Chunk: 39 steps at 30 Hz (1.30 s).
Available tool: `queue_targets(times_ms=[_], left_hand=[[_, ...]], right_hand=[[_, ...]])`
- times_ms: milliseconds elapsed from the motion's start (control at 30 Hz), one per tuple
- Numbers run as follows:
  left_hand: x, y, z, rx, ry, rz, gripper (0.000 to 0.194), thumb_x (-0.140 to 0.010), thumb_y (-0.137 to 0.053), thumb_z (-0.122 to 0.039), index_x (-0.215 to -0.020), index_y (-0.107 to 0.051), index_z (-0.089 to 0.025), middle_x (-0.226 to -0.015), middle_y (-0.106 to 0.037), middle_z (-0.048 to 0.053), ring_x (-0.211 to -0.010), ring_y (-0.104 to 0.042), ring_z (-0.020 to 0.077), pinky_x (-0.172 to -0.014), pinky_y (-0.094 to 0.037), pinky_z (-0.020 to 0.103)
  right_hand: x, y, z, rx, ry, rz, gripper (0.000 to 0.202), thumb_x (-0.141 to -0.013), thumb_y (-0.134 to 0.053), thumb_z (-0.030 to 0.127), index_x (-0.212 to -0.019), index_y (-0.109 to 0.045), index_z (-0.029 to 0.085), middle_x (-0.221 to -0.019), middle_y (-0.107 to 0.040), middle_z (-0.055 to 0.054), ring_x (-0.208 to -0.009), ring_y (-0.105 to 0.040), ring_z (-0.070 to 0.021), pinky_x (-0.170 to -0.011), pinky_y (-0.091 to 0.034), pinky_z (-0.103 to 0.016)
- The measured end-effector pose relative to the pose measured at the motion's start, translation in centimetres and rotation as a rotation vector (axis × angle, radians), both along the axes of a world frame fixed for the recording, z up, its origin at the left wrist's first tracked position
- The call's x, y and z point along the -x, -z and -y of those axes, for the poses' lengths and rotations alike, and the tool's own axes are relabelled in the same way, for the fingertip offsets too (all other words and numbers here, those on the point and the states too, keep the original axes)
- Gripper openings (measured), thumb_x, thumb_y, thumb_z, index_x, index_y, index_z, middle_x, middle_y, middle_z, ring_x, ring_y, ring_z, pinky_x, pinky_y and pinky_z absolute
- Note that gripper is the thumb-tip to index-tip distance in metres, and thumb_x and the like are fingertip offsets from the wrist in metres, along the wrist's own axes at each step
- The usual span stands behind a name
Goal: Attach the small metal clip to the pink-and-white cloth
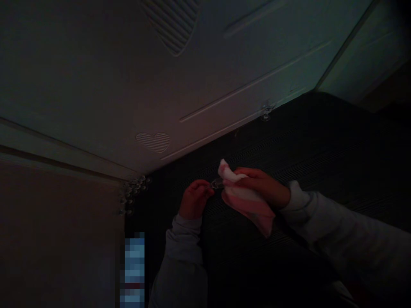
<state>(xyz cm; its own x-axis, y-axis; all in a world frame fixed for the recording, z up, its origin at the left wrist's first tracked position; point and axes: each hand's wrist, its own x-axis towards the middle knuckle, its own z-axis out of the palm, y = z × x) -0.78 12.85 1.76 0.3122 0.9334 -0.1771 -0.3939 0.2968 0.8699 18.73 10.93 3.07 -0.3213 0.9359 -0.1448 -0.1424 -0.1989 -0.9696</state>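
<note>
My left hand (196,199) is closed in a pinch on a small clear piece, like a transparent suction cup (217,184). Its rounded end points right and reaches the cloth. A pink and white striped cloth (247,205) is bunched in my right hand (263,186), its lower corner hanging free. The cloth touches or nearly touches the clear piece; the dim light hides which. Both hands are above a dark, wood-grained surface (298,171).
A pale panel with ridges and a heart relief (153,142) stands behind the surface. Several similar clear pieces (136,185) cluster at the left corner, and another clear piece (266,113) lies against the panel's foot. A pixelated bright patch (133,269) is at lower left.
</note>
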Motion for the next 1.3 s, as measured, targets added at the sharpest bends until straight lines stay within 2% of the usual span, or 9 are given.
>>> queue_targets(times_ms=[133,333,467,533,700,900,1067,1167,1300], left_hand=[[0.2,-0.3,-0.2,0.021,-0.087,0.085,0.013,-0.061,-0.062,-0.023,-0.071,-0.059,-0.016,-0.06,-0.056,-0.002,-0.061,-0.053,0.0074,-0.063,-0.041,0.022],[0.1,-0.2,-0.1,0.022,-0.027,0.088,0.014,-0.06,-0.062,-0.022,-0.071,-0.059,-0.014,-0.062,-0.057,-0.001,-0.061,-0.053,0.0085,-0.063,-0.041,0.023],[0.0,-0.2,0.0,0.004,0.008,0.049,0.015,-0.06,-0.062,-0.024,-0.072,-0.059,-0.014,-0.06,-0.058,0.0,-0.06,-0.053,0.0094,-0.061,-0.04,0.023],[-0.1,-0.2,0.1,-0.006,0.021,0.028,0.017,-0.06,-0.062,-0.025,-0.071,-0.059,-0.014,-0.06,-0.058,0.0,-0.059,-0.053,0.0096,-0.061,-0.04,0.024],[-0.3,-0.5,0.3,-0.003,0.033,-0.059,0.019,-0.056,-0.065,-0.025,-0.071,-0.058,-0.014,-0.06,-0.059,0.0,-0.06,-0.054,0.0104,-0.062,-0.039,0.025],[-0.4,-0.6,0.3,-0.024,0.063,-0.083,0.022,-0.055,-0.066,-0.026,-0.072,-0.058,-0.015,-0.06,-0.061,0.0,-0.06,-0.054,0.0108,-0.062,-0.039,0.025],[-0.4,-0.5,0.3,-0.026,0.059,-0.067,0.022,-0.055,-0.066,-0.026,-0.072,-0.058,-0.015,-0.059,-0.061,0.0,-0.059,-0.054,0.0101,-0.062,-0.039,0.025],[-0.4,-0.5,0.3,-0.021,0.047,-0.081,0.022,-0.055,-0.066,-0.026,-0.071,-0.057,-0.015,-0.059,-0.061,0.0,-0.059,-0.054,0.0104,-0.062,-0.039,0.025],[-0.3,-0.4,0.3,-0.02,0.046,-0.086,0.023,-0.054,-0.067,-0.027,-0.072,-0.057,-0.015,-0.06,-0.061,0.0,-0.059,-0.054,0.0105,-0.062,-0.039,0.025]], right_hand=[[-0.1,0.2,0.0,-0.029,0.084,-0.075,0.008,-0.069,-0.05,0.025,-0.069,-0.055,0.02,-0.076,-0.051,0.001,-0.069,-0.047,-0.013,-0.061,-0.036,-0.026],[-0.2,0.5,-0.1,-0.191,0.118,-0.013,0.011,-0.068,-0.048,0.021,-0.073,-0.056,0.018,-0.093,-0.05,-0.002,-0.088,-0.046,-0.0165,-0.075,-0.035,-0.029],[-0.2,0.3,0.2,-0.176,-0.001,0.005,0.015,-0.071,-0.045,0.025,-0.082,-0.054,0.019,-0.084,-0.052,-0.001,-0.078,-0.048,-0.0152,-0.068,-0.037,-0.028],[-0.2,0.2,0.4,-0.174,-0.01,0.033,0.018,-0.074,-0.043,0.03,-0.084,-0.053,0.019,-0.078,-0.052,0.0,-0.073,-0.048,-0.014,-0.064,-0.037,-0.026],[0.1,-0.4,0.4,-0.269,0.105,0.151,0.02,-0.074,-0.045,0.037,-0.08,-0.051,0.019,-0.072,-0.049,0.0,-0.067,-0.047,-0.0123,-0.06,-0.038,-0.024],[0.1,-0.4,0.3,-0.421,0.188,0.318,0.014,-0.074,-0.046,0.028,-0.075,-0.054,0.017,-0.079,-0.05,-0.002,-0.074,-0.048,-0.0136,-0.066,-0.037,-0.026],[-0.2,0.0,0.3,-0.328,0.085,0.213,0.017,-0.076,-0.042,0.023,-0.086,-0.054,0.017,-0.076,-0.051,-0.001,-0.071,-0.048,-0.0131,-0.065,-0.037,-0.026],[-0.2,-0.1,0.3,-0.316,0.027,0.184,0.017,-0.076,-0.042,0.025,-0.077,-0.056,0.016,-0.074,-0.05,-0.001,-0.07,-0.047,-0.013,-0.066,-0.037,-0.027],[-0.1,-0.4,0.2,-0.344,-0.007,0.187,0.022,-0.078,-0.042,0.031,-0.074,-0.058,0.017,-0.085,-0.05,-0.003,-0.081,-0.047,-0.0146,-0.074,-0.036,-0.028]])
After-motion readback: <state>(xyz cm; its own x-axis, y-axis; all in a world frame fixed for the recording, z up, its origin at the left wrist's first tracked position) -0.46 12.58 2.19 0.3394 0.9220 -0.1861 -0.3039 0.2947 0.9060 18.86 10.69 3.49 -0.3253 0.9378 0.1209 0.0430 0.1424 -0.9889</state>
